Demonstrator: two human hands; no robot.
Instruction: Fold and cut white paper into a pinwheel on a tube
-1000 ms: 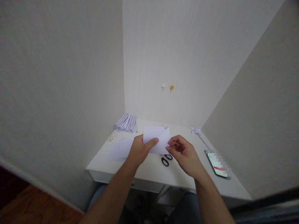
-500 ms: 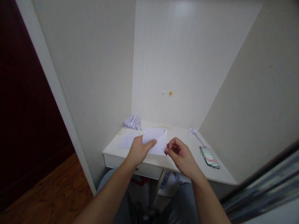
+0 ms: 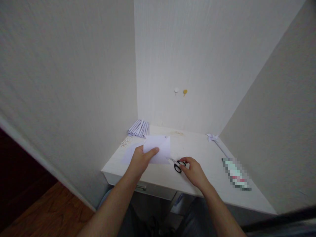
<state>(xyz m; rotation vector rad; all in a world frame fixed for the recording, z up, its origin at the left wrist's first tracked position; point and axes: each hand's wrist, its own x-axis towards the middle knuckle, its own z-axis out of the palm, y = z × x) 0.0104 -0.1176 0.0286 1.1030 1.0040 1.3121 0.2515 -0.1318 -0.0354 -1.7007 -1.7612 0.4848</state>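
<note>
My left hand (image 3: 140, 160) is closed on the left side of a white sheet of paper (image 3: 163, 154), its thumb lying flat across the top. Small cuts or folded bits show at some of the sheet's corners. My right hand (image 3: 195, 171) pinches one handle loop of a pair of black-handled scissors (image 3: 177, 168). Their blades point left and their tips are at the lower right corner of the sheet; whether they touch it I cannot tell. Another pale sheet (image 3: 128, 154) lies on the desk, partly behind my left hand.
Rolled paper tubes (image 3: 138, 128) are piled at the desk's back left, near small white scraps (image 3: 125, 142). At the right lie a paper pinwheel on a stick (image 3: 221, 146) and a blurred phone (image 3: 235, 176). Walls close in the white desk (image 3: 197, 144); two hooks hang on the back one.
The scissors, hidden before, now show in my right hand, which has opened out a little and moved slightly lower. My left hand still holds the sheet. The view has shifted.
</note>
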